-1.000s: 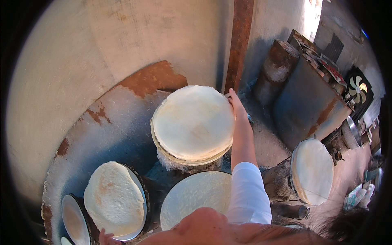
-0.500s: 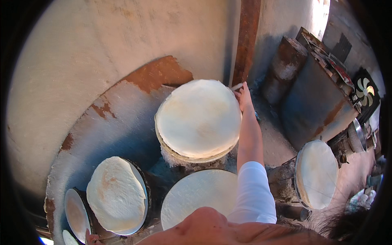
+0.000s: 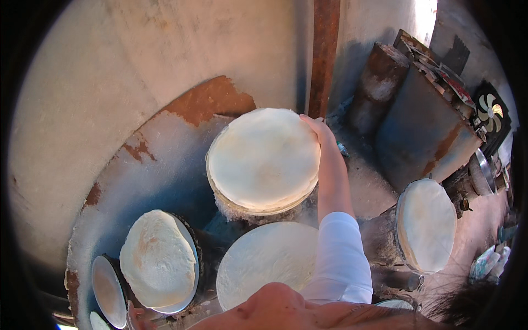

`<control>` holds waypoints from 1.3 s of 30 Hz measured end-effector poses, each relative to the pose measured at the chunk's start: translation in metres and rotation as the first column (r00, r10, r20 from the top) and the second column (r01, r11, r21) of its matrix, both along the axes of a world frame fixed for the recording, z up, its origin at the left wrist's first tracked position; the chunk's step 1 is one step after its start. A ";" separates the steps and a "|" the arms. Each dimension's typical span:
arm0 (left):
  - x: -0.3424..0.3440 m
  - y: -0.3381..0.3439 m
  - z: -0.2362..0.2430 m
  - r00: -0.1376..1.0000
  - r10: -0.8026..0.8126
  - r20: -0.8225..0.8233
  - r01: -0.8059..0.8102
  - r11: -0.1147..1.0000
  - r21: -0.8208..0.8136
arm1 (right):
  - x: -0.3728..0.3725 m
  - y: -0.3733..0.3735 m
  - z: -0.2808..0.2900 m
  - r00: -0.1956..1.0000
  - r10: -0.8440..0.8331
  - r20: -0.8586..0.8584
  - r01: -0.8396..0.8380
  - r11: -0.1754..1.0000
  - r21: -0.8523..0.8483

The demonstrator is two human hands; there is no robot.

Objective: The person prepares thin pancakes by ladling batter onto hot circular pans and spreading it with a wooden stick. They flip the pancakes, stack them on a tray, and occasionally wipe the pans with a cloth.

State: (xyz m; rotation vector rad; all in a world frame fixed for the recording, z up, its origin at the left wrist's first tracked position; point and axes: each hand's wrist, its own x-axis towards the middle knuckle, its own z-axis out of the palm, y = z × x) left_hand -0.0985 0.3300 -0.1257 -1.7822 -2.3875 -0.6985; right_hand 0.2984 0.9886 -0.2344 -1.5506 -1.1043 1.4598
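Note:
A stack of large, round, pale flatbreads point(image 3: 264, 162) sits in the middle, on a round base with a crumbly white edge. My right hand point(image 3: 318, 131) reaches to its far right rim, the fingers closed over the edge of the top flatbread. Some of those fingers are hidden by the hand itself. Low at the left, my left hand point(image 3: 136, 318) shows only in part, beside a small round pan point(image 3: 109, 291); its fingers are too blurred to read. Above it, a browned flatbread point(image 3: 155, 258) lies on a round griddle point(image 3: 192, 264).
Just in front of me is another wide pale round point(image 3: 269, 258), partly covered by my body. Off to the right stands a drum-like support topped with a pale disc point(image 3: 428, 225). Beyond are a rusty cylinder point(image 3: 379, 80), a metal box point(image 3: 426, 121) and a fan point(image 3: 490, 113). A curved wall rises behind.
My right hand has turned and come inward over the flatbread's rim. The thin pale piece that stuck out at its fingers no longer shows. My left hand has shifted slightly rightward.

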 end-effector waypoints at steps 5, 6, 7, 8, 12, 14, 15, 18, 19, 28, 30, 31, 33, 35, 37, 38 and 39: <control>-0.015 -0.015 0.008 0.815 -0.307 -0.491 0.316 0.946 -0.066 | -0.007 -0.024 0.018 0.956 0.231 0.179 -0.232 0.973 -0.011; -0.008 -0.009 0.008 0.851 -0.283 -0.442 0.288 0.956 -0.058 | -0.010 -0.029 0.026 0.952 0.220 0.215 -0.220 0.975 -0.027; 0.010 -0.007 0.009 0.994 -0.051 -0.101 0.044 0.997 -0.067 | -0.009 -0.036 0.035 0.950 0.220 0.220 -0.220 0.975 -0.025; 0.027 0.006 0.009 0.948 0.219 0.230 -0.201 0.975 -0.100 | 0.000 -0.046 0.046 0.951 0.202 0.234 -0.201 0.979 -0.025; 0.015 -0.014 -0.012 0.984 0.124 0.128 -0.131 0.990 0.045 | 0.005 -0.019 0.009 0.984 0.178 0.008 -0.177 0.980 -0.087; 0.023 -0.009 -0.006 0.980 0.119 0.160 -0.126 0.991 0.034 | 0.017 -0.010 -0.008 0.976 0.178 -0.123 -0.191 0.976 -0.108; 0.022 -0.009 -0.008 0.975 0.130 0.182 -0.137 0.990 0.024 | 0.023 -0.003 -0.018 0.974 0.198 -0.114 -0.209 0.973 -0.095; 0.021 -0.008 -0.007 0.946 0.195 0.260 -0.194 0.981 -0.029 | 0.022 -0.010 -0.019 0.948 0.255 -0.192 -0.262 0.965 -0.010; 0.020 -0.008 -0.008 0.926 0.221 0.306 -0.212 0.975 -0.063 | 0.024 -0.022 -0.011 0.935 0.269 -0.230 -0.271 0.962 0.022; 0.088 0.176 -0.023 0.196 0.069 0.978 0.127 0.987 -0.095 | 0.019 -0.006 0.021 0.868 0.488 -0.090 -0.462 0.862 0.208; 0.111 0.226 -0.038 -0.217 0.156 0.964 0.222 0.969 -0.106 | 0.003 0.014 0.041 0.885 0.421 0.199 -0.455 0.872 0.178; 0.120 0.250 -0.057 -0.529 0.236 0.815 0.238 0.963 -0.124 | -0.010 0.015 0.056 0.871 0.350 0.345 -0.427 0.887 0.177; 0.146 0.292 -0.081 -0.815 0.250 0.524 0.150 0.963 -0.226 | -0.036 0.017 0.084 0.831 0.261 0.491 -0.379 0.912 0.158; 0.169 0.324 -0.100 -0.880 0.171 0.443 0.049 0.960 -0.275 | -0.046 0.018 0.103 0.835 0.226 0.501 -0.324 0.939 0.115; 0.176 0.344 -0.113 -0.892 0.031 0.452 -0.128 0.940 -0.316 | -0.067 0.000 0.124 0.830 0.213 0.515 -0.323 0.937 0.133; 0.173 0.349 -0.126 -0.889 -0.051 0.454 -0.196 0.940 -0.278 | -0.074 -0.009 0.129 0.826 0.209 0.523 -0.326 0.935 0.140; 0.176 0.356 -0.133 -0.886 -0.119 0.448 -0.246 0.940 -0.235 | -0.067 -0.011 0.131 0.814 0.206 0.543 -0.324 0.937 0.131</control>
